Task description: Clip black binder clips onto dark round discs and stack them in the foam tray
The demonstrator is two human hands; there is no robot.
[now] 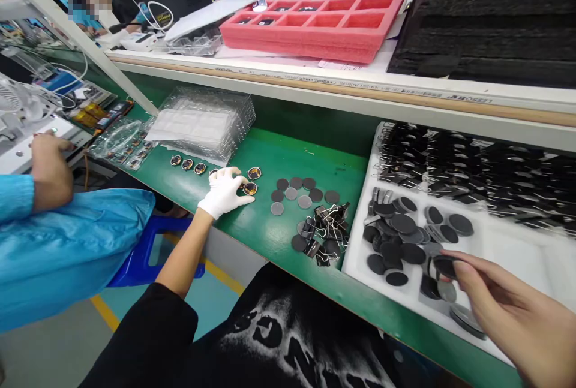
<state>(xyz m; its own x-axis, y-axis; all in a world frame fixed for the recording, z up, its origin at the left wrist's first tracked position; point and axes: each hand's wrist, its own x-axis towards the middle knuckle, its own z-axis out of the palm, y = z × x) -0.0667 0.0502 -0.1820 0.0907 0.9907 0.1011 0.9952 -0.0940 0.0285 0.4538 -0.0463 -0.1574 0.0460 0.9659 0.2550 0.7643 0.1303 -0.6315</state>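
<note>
My left hand (224,192), in a white glove, rests over the green bench with thumb and fingers apart. Beside its fingertips lie small round parts with shiny rims and a dark-and-amber face, one round part (250,188) between thumb and forefinger; I cannot tell whether it is touched. More of these parts (188,164) lie in a row to the left, partly hidden by the glove. My bare right hand (508,301) is closed in a pinch on a black disc (445,267) above a white foam tray (359,250), where loose black and grey discs (404,223) are heaped.
Several discs (296,182) and a pile of binder clips (326,232) lie mid-bench. Rows of clips (427,157) fill the tray's back. Clear plastic trays (207,118) stand behind my left hand. Overhead, a shelf (288,79) carries a red foam tray (306,40). A co-worker's blue sleeve (15,199) is left.
</note>
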